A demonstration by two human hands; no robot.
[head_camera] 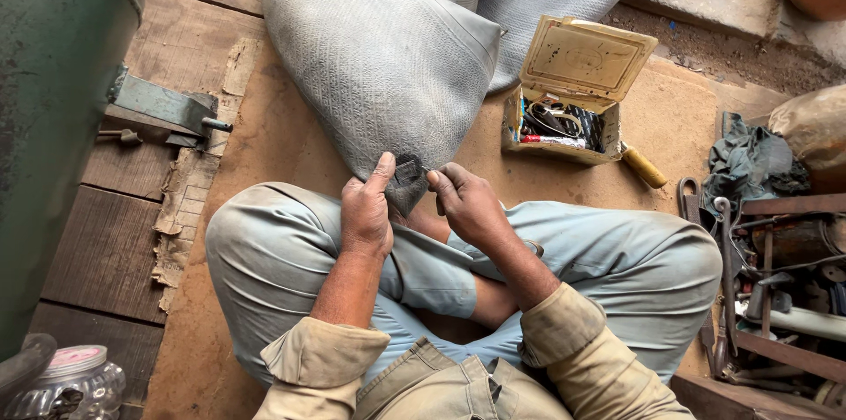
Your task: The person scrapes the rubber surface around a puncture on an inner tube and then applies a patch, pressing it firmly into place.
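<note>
- The person is sitting cross-legged and working on a small dark patch (407, 171) at the lower end of a big grey rubber tube (379, 59) — judging by the grip, the step in hand is pressing or fitting that patch onto the rubber.
- The left hand (367, 208) is clamping the tube's lower end, its thumb lying against the patch's left edge.
- The right hand (465, 200) is pinching closed just right of the patch; whether it is holding a small tool there, I cannot tell.
- The next move probably calls for firm, even pressure, with the tube's end kept steady.
- The tube is looking limp, flattened and finely ribbed, draping down onto the knees.
- An open yellowish box (564, 98) of small tools is sitting just right of the tube, and a wooden-handled tool (641, 166) is lying beside it, further from the tube.
</note>
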